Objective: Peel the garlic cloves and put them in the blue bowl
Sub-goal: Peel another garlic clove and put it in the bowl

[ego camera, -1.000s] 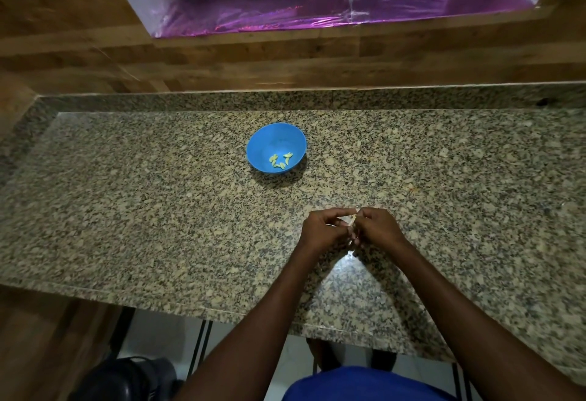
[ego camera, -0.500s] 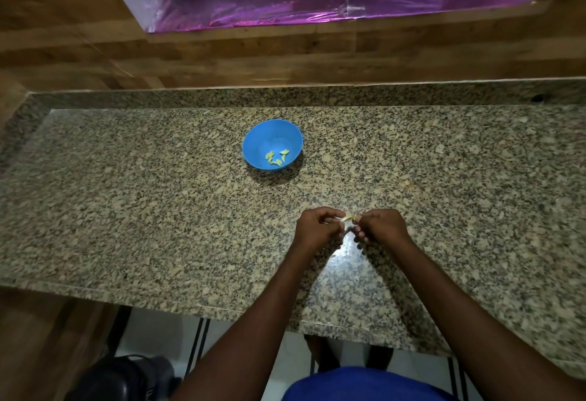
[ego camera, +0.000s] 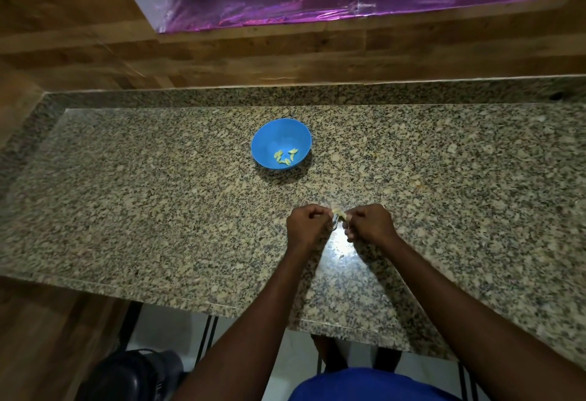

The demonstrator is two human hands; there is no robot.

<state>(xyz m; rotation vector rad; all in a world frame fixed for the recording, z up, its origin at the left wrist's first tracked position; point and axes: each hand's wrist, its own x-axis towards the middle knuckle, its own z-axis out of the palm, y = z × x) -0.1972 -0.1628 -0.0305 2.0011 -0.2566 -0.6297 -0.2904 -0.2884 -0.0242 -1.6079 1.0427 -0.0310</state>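
Polished stone, wood, plastic sheen.
Under your hands (ego camera: 341, 226) the speckled granite counter (ego camera: 158, 210) is glossy, glaring white just beneath them. Beyond them: smooth, plastic-looking blue bowl (ego camera: 269, 143); farther, matt wood-grain wall (ego camera: 285, 58) and shiny crinkled purple film (ego camera: 348, 0).

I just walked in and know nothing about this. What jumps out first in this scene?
The blue bowl stands out at the middle of the speckled granite counter, with a few pale peeled garlic cloves lying in it. Nearer the viewer, the left hand and right hand pinch one small garlic clove between their fingertips. Above, a shiny purple sheet lines the window ledge.
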